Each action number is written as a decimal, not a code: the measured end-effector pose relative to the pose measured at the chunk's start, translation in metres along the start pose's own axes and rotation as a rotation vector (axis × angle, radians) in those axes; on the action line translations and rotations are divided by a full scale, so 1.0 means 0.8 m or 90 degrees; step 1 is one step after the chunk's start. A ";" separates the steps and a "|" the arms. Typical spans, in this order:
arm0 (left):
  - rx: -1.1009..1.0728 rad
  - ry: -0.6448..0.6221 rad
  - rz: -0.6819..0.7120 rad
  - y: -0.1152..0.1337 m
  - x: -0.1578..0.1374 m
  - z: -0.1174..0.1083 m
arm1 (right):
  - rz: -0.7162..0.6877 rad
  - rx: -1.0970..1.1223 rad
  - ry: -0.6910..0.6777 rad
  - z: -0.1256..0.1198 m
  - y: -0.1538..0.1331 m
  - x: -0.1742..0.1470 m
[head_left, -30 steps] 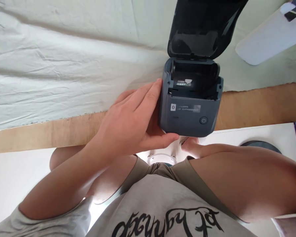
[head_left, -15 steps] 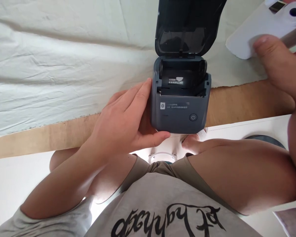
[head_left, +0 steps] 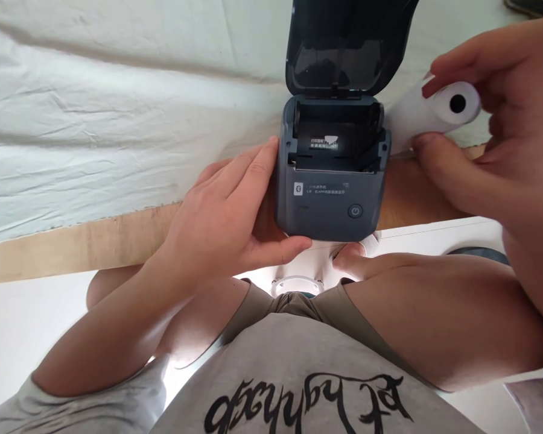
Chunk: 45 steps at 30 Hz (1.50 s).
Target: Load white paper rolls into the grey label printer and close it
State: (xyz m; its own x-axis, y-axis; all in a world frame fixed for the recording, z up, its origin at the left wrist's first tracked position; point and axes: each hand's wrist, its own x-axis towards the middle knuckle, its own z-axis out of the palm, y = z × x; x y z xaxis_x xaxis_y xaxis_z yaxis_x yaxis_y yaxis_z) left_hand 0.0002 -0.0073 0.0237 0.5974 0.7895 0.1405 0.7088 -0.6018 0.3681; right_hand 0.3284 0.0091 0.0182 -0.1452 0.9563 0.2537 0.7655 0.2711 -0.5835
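A dark blue-grey label printer (head_left: 328,208) sits at the table's edge with its dark lid (head_left: 344,54) swung up. Its paper compartment shows a small printed label inside and no roll. My left hand (head_left: 226,211) grips the printer's left side, the thumb along its front edge and the fingers against the side. Just right of the printer, my right hand (head_left: 493,120) pinches a white paper roll (head_left: 411,117) between thumb and fingers. The roll's black core hole faces right, and its far end lies close beside the printer; whether they touch I cannot tell.
A pale green cloth (head_left: 117,120) with creases covers the table. The bare wooden edge (head_left: 95,241) runs along the front, above my legs. A dark object (head_left: 534,7) shows in the top right corner.
My right hand has brought the paper roll left and down from the upper right to the printer's right side. My left hand still holds the printer, which has barely moved.
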 end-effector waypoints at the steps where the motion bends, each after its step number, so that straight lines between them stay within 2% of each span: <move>1: 0.005 -0.006 -0.011 0.002 0.001 -0.001 | -0.048 -0.019 -0.031 0.000 0.001 0.002; 3: 0.016 -0.017 -0.034 0.005 0.002 -0.002 | -0.091 -0.061 -0.061 -0.002 0.004 0.007; 10: 0.021 -0.002 -0.039 0.002 0.002 0.005 | -0.017 -0.011 -0.073 -0.006 -0.003 0.017; 15: 0.033 0.020 -0.051 0.003 0.006 0.012 | 0.006 -0.056 -0.072 -0.001 -0.009 0.019; 20: 0.026 -0.003 -0.090 0.014 0.014 0.010 | 0.047 -0.073 -0.092 -0.001 -0.010 0.018; 23: 0.000 -0.012 -0.090 0.019 0.016 0.009 | 0.031 -0.082 -0.075 0.001 -0.006 0.018; 27: -0.045 0.016 -0.067 0.018 0.016 0.011 | 0.035 -0.105 -0.034 0.005 -0.002 0.021; 32: -0.066 0.044 -0.067 0.015 0.018 0.016 | 0.100 -0.152 -0.010 0.010 0.000 0.027; 36: -0.066 0.041 -0.069 0.015 0.020 0.015 | 0.141 -0.204 -0.037 0.012 0.005 0.032; 45: -0.037 0.015 -0.103 0.018 0.018 0.013 | 0.100 -0.211 -0.082 0.012 0.016 0.037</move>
State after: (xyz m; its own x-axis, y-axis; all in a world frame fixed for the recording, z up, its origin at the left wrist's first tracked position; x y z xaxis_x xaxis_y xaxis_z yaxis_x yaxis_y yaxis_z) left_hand 0.0228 -0.0055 0.0213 0.4677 0.8787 0.0958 0.7719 -0.4588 0.4401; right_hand 0.3279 0.0419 0.0107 -0.0713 0.9950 0.0703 0.9429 0.0902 -0.3207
